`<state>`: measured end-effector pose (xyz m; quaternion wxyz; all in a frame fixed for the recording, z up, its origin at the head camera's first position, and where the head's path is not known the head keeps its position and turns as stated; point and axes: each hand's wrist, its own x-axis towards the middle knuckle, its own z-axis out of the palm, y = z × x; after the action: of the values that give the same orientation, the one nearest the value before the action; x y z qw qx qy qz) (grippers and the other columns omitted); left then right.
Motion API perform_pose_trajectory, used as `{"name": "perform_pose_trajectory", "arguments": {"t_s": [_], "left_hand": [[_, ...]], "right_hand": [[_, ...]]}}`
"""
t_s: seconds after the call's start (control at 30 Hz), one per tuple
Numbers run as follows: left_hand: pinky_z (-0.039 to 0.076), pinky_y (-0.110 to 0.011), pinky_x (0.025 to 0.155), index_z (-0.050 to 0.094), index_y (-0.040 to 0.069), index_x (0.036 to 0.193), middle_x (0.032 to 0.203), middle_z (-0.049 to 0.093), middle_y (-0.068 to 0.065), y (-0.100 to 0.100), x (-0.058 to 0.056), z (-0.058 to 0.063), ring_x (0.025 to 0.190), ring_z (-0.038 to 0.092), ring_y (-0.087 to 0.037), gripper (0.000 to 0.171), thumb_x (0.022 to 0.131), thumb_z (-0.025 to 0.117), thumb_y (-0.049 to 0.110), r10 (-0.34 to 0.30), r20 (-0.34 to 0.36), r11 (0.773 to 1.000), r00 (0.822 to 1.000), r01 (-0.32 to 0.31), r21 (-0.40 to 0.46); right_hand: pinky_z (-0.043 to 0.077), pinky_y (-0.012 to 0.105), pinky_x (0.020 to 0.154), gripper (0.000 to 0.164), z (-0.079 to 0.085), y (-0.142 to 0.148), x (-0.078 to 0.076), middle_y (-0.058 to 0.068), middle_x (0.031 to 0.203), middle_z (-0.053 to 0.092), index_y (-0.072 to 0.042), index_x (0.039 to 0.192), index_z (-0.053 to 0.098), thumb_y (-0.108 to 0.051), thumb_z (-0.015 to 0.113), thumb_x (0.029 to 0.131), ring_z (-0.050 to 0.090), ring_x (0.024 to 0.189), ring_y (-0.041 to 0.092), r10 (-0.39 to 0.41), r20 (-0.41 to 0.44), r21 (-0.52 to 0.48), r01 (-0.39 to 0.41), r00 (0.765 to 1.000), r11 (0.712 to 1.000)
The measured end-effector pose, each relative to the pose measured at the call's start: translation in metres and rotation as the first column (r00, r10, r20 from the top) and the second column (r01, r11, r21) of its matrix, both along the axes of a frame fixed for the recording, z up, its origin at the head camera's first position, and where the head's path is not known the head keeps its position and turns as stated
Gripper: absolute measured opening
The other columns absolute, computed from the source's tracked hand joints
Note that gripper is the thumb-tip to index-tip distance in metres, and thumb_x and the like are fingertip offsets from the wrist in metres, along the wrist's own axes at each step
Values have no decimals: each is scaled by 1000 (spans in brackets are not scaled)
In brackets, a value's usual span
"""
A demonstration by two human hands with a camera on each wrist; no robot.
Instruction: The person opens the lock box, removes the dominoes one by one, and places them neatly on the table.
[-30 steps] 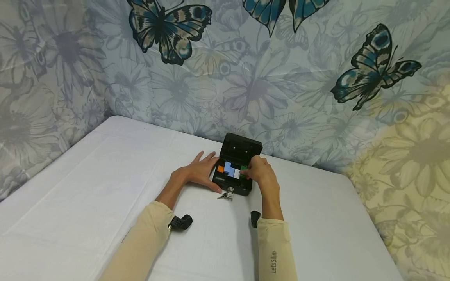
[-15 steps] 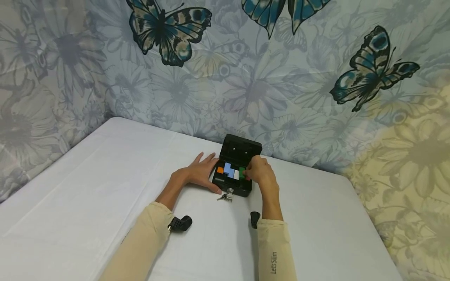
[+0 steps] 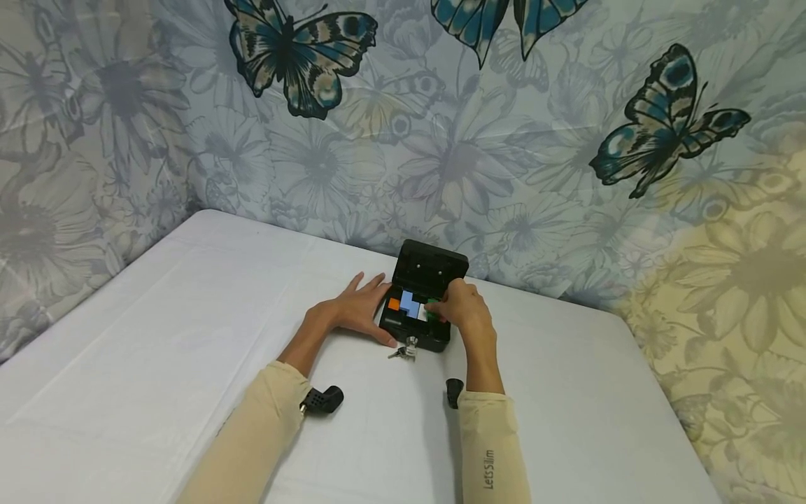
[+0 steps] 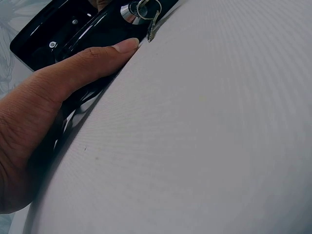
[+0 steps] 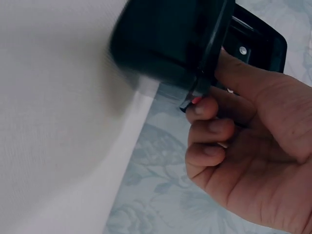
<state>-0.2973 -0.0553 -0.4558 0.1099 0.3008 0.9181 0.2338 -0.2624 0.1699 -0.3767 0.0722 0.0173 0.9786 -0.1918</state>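
A small black cash box [image 3: 411, 332] stands near the table's back edge, its lid [image 3: 429, 268] raised. Coloured blocks lie inside: an orange block [image 3: 394, 304] at left, a light-blue block [image 3: 408, 304], a white block [image 3: 422, 313], a green block [image 3: 431, 316] and a bit of red at right. My left hand [image 3: 362, 308] rests against the box's left side, fingers spread, thumb along the front corner. My right hand [image 3: 464, 304] reaches in from the right, thumb over the white and green blocks. Its lower fingers curl beside the box wall; I cannot tell whether its hidden fingertips pinch a block.
Keys [image 3: 399, 353] on a ring hang from the silver lock [image 4: 130, 12] at the box's front. A white cloth covers the table [image 3: 352, 434]. Behind it rises a wall hanging [image 3: 453, 154] with flowers and butterflies. A black wrist camera [image 3: 324, 400] sticks out by the left sleeve.
My right thumb drew back right, uncovering the white and green blocks, then moved left over them again. My left hand and the box stay in place.
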Motion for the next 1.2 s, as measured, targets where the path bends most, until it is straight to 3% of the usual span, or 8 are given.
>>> {"name": "perform_pose_trajectory", "arguments": {"t_s": [0.2, 0.43, 0.63, 0.83, 1.0, 1.2], "left_hand": [[-7, -57, 134, 22, 7, 167, 176, 17, -19, 0, 0, 1, 166, 8, -33, 124, 73, 81, 64, 1, 9, 1000, 1000, -1, 10], [-8, -56, 134, 19, 6, 167, 176, 12, -20, -1, 0, 1, 166, 6, -34, 129, 72, 80, 69, -1, 14, 1000, 1000, 1, 3], [-6, -57, 134, 20, 5, 167, 176, 13, -20, -1, 2, 3, 166, 8, -34, 125, 75, 81, 63, 5, 14, 1000, 1000, -4, -15], [-4, -58, 134, 21, 6, 167, 176, 16, -20, 0, 1, 3, 166, 10, -34, 123, 75, 82, 63, 11, 1, 1000, 1000, -11, -15], [-6, -58, 134, 22, 7, 167, 176, 18, -18, 1, 1, 1, 166, 8, -33, 123, 75, 82, 63, 10, 4, 1000, 1000, -10, -10], [-5, -58, 134, 21, 5, 166, 175, 18, -19, 2, 1, 0, 166, 9, -34, 124, 74, 82, 62, 8, -4, 1000, 1000, -8, -12]], "right_hand": [[61, 45, 83, 25, -1, -3, 0, 14, 80, 79, 4, 95, 80, -21, 82, 91, 75, 84, 29, -4, -18, -26, 3, 1000, 1000], [60, 40, 75, 22, -1, -2, -1, 14, 81, 78, 3, 88, 78, -18, 84, 90, 73, 79, 28, 12, -39, -56, -14, 999, 998], [48, 29, 60, 23, 0, -2, 0, 14, 76, 78, 1, 79, 75, -18, 84, 89, 66, 70, 21, 43, -43, -93, -47, 998, 995], [35, 26, 54, 21, 8, 2, 2, 16, 72, 76, 3, 77, 78, -14, 80, 89, 53, 64, 14, 142, -103, -187, -160, 984, 969], [40, 25, 58, 17, 18, 11, 5, 5, 79, 68, 1, 81, 75, -13, 77, 90, 49, 67, 14, 166, -157, -225, -199, 973, 954], [47, 30, 66, 14, 27, 27, 11, 12, 92, 68, -1, 88, 69, -13, 73, 93, 56, 81, 22, 135, -163, -237, -172, 977, 956]]}}
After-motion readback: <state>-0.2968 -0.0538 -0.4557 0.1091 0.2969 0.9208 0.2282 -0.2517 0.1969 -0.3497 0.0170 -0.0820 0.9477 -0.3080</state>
